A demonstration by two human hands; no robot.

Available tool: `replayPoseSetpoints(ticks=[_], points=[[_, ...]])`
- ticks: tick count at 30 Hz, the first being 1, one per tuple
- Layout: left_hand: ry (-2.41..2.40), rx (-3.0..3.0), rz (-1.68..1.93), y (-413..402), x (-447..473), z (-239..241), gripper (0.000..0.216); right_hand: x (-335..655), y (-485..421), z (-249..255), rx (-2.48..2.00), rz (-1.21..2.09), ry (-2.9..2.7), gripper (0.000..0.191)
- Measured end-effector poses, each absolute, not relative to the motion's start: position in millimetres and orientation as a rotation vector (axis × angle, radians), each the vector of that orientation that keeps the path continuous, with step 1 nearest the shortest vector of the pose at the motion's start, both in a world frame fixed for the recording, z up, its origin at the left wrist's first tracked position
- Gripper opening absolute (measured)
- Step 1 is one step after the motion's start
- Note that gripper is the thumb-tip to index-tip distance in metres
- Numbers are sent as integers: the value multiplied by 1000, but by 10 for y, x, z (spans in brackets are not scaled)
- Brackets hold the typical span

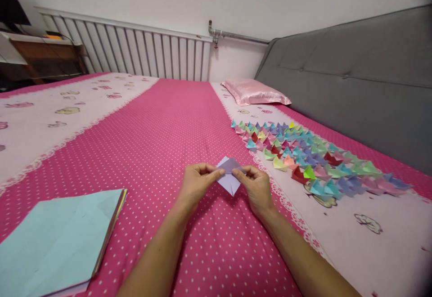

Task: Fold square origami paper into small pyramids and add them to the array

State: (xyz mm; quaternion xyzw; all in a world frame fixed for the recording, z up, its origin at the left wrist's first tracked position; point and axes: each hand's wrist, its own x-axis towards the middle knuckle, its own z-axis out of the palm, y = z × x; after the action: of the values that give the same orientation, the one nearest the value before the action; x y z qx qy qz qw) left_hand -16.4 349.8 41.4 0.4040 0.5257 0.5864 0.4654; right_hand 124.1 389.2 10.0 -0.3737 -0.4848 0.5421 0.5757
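A small folded sheet of lavender origami paper [231, 182] is held between my two hands, just above the bed. It has a diamond outline, with a slit running to its lower point and a darker flap across the top. My left hand [198, 181] pinches its left corner between thumb and fingers. On the opposite corner, my right hand [257, 185] grips with the thumb on top and the fingers behind. Both thumbs press on the paper's face; the fingertips behind it are hidden.
Rows of colourful folded paper boats [303, 153] cover the right side of the bed. A stack of square paper [64, 238], light blue on top, lies at lower left. Behind are a pink pillow [254, 92], a grey headboard [354, 76] and a white radiator [135, 45].
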Motion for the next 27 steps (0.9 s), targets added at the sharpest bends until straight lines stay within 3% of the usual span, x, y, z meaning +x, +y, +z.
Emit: replayPoseSetpoints(ticks=[10, 16, 27], points=[[1215, 918, 1467, 3519, -174, 373, 25, 1223, 3900, 83, -817, 1274, -1091, 27], [1219, 976, 1392, 3518, -247, 397, 50, 1243, 3924, 72, -814, 1258, -1122, 32], [1223, 1045, 1298, 3562, -245, 383, 28, 1300, 4010, 5, -883, 1158, -1187, 26]])
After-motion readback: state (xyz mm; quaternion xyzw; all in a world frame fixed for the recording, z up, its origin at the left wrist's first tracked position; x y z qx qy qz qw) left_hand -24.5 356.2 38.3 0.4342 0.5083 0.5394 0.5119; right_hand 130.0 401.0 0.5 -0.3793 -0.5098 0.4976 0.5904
